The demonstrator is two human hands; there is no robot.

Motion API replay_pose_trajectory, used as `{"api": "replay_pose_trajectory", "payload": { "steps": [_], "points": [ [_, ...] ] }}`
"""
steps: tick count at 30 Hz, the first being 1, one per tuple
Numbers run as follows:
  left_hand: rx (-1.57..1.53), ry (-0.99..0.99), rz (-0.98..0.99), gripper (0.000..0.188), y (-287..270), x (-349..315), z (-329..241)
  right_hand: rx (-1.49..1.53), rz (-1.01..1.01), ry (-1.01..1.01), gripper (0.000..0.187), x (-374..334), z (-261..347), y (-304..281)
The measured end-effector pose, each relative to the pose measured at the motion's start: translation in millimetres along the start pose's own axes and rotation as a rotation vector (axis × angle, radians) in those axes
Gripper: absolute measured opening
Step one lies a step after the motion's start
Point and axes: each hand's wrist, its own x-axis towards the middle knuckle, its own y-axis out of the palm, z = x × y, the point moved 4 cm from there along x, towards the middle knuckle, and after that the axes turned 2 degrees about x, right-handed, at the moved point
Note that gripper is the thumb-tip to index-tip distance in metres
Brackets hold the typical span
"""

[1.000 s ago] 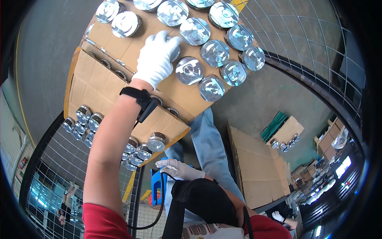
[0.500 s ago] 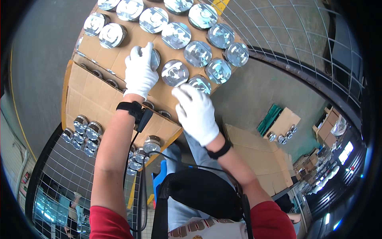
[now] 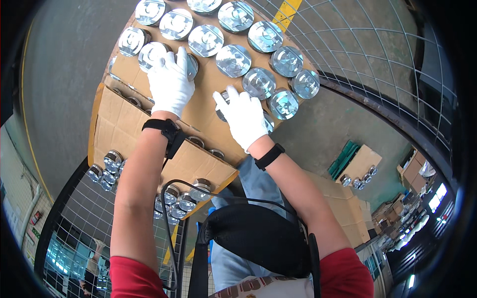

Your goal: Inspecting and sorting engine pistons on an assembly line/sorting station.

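While both white-gloved hands rest on the cardboard sheet (image 3: 208, 111), the left hand (image 3: 170, 82) lies fingers spread over one shiny metal piston (image 3: 191, 67), and the right hand (image 3: 243, 116) covers another piston (image 3: 222, 97), palm down, grip not discernible. More pistons (image 3: 233, 60) stand in rows just beyond.

Bright, even overhead light, no hard shadows; only soft shade under the left hand (image 3: 170, 84) and right hand (image 3: 244, 116) on the cardboard (image 3: 203, 99). White gloves run near blown-out, little fabric detail. Metal discs (image 3: 233, 60) throw glare patches and mirror highlights. Strong fisheye: wire mesh (image 3: 367, 59) and floor lines bow toward the rim, which falls into a black vignette. Centre sharp; lower-right background small, smeared, with blue-white lamp flare.
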Motion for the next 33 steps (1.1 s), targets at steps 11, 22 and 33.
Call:
{"api": "replay_pose_trajectory", "payload": {
  "steps": [11,22,33],
  "points": [
    [-0.053,0.055,-0.025,0.074,0,-2,-2,0.483,0.008,0.388,0.077,34,14,2],
    [-0.341,0.068,0.051,0.075,-21,-31,18,0.357,-0.019,0.538,0.076,41,16,4],
    [-0.708,-0.369,0.193,0.067,-21,-286,22,0.309,-0.207,0.454,0.072,40,28,11]
  ]
}}
